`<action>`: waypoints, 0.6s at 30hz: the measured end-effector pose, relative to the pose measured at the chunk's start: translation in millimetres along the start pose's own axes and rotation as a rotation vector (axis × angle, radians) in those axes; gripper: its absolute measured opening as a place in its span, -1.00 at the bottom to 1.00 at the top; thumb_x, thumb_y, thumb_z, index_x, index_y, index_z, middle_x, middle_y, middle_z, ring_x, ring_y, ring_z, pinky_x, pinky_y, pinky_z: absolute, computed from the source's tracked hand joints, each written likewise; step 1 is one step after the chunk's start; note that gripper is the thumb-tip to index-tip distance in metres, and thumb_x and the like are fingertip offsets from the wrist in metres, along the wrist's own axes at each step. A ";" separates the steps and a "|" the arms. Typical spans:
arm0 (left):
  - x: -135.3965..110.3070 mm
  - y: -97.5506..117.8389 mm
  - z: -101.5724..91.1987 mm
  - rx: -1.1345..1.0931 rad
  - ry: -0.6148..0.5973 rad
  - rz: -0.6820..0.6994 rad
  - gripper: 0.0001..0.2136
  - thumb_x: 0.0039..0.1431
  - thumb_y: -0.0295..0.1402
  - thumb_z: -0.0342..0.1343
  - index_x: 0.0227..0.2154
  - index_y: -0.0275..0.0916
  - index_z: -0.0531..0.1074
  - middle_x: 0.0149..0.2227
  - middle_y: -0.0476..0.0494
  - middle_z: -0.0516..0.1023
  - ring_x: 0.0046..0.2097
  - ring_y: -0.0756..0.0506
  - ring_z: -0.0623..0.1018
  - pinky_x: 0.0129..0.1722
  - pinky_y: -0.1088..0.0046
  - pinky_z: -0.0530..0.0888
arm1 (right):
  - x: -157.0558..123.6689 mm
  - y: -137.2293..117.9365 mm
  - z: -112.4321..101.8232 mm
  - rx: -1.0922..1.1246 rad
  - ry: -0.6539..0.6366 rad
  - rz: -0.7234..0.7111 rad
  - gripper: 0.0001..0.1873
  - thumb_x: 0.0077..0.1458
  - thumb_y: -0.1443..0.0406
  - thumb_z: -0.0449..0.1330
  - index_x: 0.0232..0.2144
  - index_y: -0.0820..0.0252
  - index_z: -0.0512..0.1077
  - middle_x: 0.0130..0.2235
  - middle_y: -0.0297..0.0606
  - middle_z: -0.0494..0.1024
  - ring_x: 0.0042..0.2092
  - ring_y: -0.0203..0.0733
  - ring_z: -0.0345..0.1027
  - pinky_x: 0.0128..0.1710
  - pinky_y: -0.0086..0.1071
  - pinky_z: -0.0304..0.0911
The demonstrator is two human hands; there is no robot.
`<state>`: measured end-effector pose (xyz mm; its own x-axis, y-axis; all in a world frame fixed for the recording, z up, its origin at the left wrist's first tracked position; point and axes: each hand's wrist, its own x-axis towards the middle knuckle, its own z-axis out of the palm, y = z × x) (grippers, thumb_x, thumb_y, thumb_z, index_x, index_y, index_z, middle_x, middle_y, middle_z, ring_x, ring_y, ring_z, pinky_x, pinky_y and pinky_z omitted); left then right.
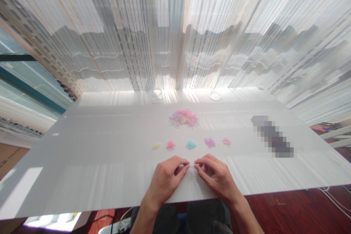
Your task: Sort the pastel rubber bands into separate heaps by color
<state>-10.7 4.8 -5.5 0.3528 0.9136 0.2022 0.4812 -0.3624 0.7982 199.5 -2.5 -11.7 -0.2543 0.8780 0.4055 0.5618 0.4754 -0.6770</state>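
Note:
My left hand [167,176] and my right hand [217,176] meet near the table's front edge, thumb and fingers pinched. A thin pale pink rubber band [192,165] is stretched between their fingertips. Faint pinkish strands show on the table just below it. Beyond my hands lies a row of small heaps: pale yellow bands [156,146], bright pink bands [170,145], turquoise bands [191,144], purple bands [210,142] and light pink bands [226,141]. Behind the row spreads a larger mixed-colour pile of bands [184,118], mostly pink.
The white table [95,153] reaches to a sheer striped curtain [170,55]. Two clear round containers stand at its back edge, one left [157,95] and one right [215,95]. A pixelated dark object [274,137] lies at the right. White cables [327,192] run across the floor.

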 end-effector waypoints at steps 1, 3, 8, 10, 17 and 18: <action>0.2 0.2 -0.1 0.002 0.001 0.003 -0.86 0.36 -0.33 0.11 -0.19 -0.16 0.58 -0.26 -0.06 0.68 -0.37 -0.01 0.58 -0.30 0.53 0.52 | 0.1 0.0 0.0 0.000 0.000 0.002 -0.87 0.33 0.30 0.16 -0.26 0.12 0.52 -0.41 -0.31 0.50 -0.43 -0.27 0.38 -0.40 -0.41 0.33; 0.3 0.5 -0.1 0.002 0.006 0.009 -0.86 0.35 -0.34 0.12 -0.20 -0.16 0.59 -0.27 -0.06 0.68 -0.37 -0.01 0.58 -0.30 0.54 0.52 | 0.3 -0.2 -0.1 0.000 0.003 0.001 -0.87 0.32 0.31 0.17 -0.26 0.12 0.52 -0.41 -0.31 0.50 -0.43 -0.27 0.39 -0.40 -0.41 0.32; -0.4 0.8 0.1 -0.004 0.003 0.007 -0.86 0.36 -0.34 0.12 -0.20 -0.14 0.59 -0.26 -0.04 0.68 -0.36 -0.01 0.58 -0.29 0.54 0.51 | 0.3 0.0 0.0 0.015 -0.008 -0.005 -0.88 0.31 0.31 0.19 -0.21 0.11 0.55 -0.40 -0.31 0.51 -0.42 -0.26 0.41 -0.41 -0.43 0.33; -0.5 0.8 0.2 -0.004 0.000 0.004 -0.86 0.36 -0.33 0.11 -0.19 -0.15 0.59 -0.26 -0.05 0.68 -0.36 -0.01 0.58 -0.29 0.53 0.51 | 0.1 0.3 0.5 0.018 -0.013 -0.001 -0.86 0.32 0.31 0.17 -0.24 0.11 0.55 -0.40 -0.31 0.50 -0.43 -0.27 0.40 -0.41 -0.43 0.33; -0.4 -1.4 1.4 0.020 0.022 0.005 -0.85 0.36 -0.31 0.11 -0.16 -0.16 0.57 -0.26 -0.06 0.67 -0.41 0.00 0.53 -0.33 0.52 0.51 | 0.3 -0.9 0.4 0.009 0.018 -0.003 -0.83 0.34 0.28 0.16 -0.25 0.12 0.55 -0.41 -0.31 0.51 -0.46 -0.28 0.37 -0.42 -0.42 0.33; -0.6 -1.9 1.6 0.022 0.023 0.005 -0.86 0.35 -0.31 0.12 -0.16 -0.16 0.57 -0.26 -0.05 0.67 -0.41 0.00 0.53 -0.34 0.52 0.50 | 0.5 -1.2 0.1 0.009 0.019 -0.001 -0.83 0.35 0.27 0.15 -0.26 0.13 0.55 -0.41 -0.31 0.51 -0.46 -0.28 0.37 -0.42 -0.42 0.33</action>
<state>-10.5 4.7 -8.1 0.3371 0.9156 0.2191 0.4971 -0.3707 0.7845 198.6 -2.7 -10.7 -0.2403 0.8762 0.4177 0.5540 0.4771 -0.6822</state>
